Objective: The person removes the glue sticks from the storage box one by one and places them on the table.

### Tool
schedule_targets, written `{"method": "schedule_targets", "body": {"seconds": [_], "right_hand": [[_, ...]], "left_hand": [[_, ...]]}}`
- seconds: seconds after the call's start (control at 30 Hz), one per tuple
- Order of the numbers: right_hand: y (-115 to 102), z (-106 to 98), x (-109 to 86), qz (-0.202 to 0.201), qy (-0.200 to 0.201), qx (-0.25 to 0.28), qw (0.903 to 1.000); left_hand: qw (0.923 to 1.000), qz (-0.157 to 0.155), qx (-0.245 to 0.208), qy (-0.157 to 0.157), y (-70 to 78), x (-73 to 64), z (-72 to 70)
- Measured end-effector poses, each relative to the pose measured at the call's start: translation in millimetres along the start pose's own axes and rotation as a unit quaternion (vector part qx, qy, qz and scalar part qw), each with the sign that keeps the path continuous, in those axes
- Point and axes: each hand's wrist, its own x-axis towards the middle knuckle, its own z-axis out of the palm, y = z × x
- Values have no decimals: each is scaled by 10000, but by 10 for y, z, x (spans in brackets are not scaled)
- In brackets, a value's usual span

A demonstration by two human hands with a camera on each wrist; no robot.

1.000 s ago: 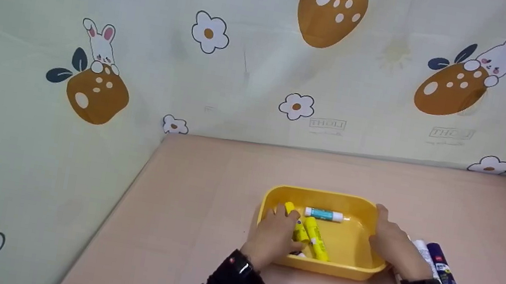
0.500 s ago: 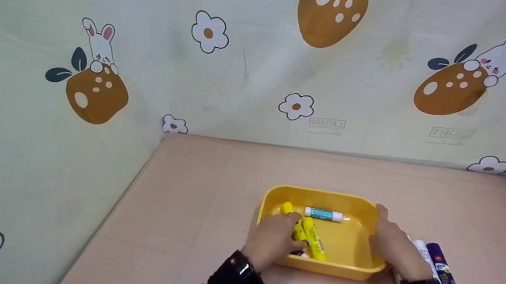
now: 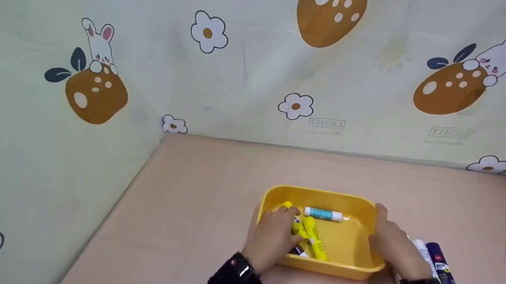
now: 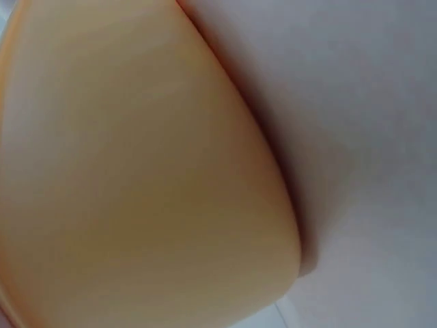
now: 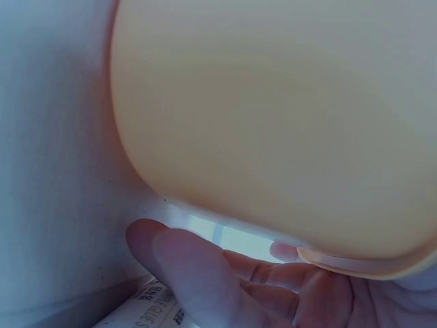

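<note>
A yellow plastic tray sits on the table, holding several glue sticks. My left hand reaches over its left wall, thumb and index finger apart around a yellow glue stick. Close beside that lies another yellow glue stick, and a dark one with a white end shows below my thumb. A teal and white glue stick lies near the back wall. My right hand grips the tray's right end. In the right wrist view its fingers lie along the outside, under the rim. The left wrist view shows only the tray's outer wall.
Right of the tray, partly behind my right hand, a white glue stick lies alongside a dark blue one on the pink-beige table. A pale curtain printed with bunnies and flowers stands behind and to the left.
My left fingers shift slightly inside the tray, and the yellow glue sticks are nudged a little. More of the dark glue stick shows below the thumb. My right hand stays in place.
</note>
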Motion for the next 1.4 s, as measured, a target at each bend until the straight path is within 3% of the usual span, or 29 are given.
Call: {"method": "schedule_targets", "body": {"seconds": [0.17,0.33,0.5,0.7,0.83,1.0,1.2,1.3,1.4], "right_hand": [[-11,2,-4,168,-115,50,9998],[-7,-3,0,169,-133,85,9997],[4,-5,3,136,-101,38,9998],[9,-6,9,121,-84,2,9999],[17,-6,16,36,11,-83,10000],[14,-1,22,29,31,-146,9999],[1,-8,18,180,-75,-76,9998],[-6,-7,17,222,-101,-38,9997],[-12,-6,17,256,-128,-34,9996]], "left_hand": [[9990,-102,-435,68,-3,21,-12],[9929,50,-1173,203,-47,43,-42],[9802,228,-1926,409,-70,56,-98],[9676,441,-2373,743,-92,53,-207],[9510,554,-2893,935,-156,76,-304],[9335,378,-3417,1017,-279,101,-458],[9206,112,-3767,1027,-473,130,-620],[9137,-58,-3964,892,-575,146,-675],[9121,-129,-4048,635,-676,159,-714]]}}
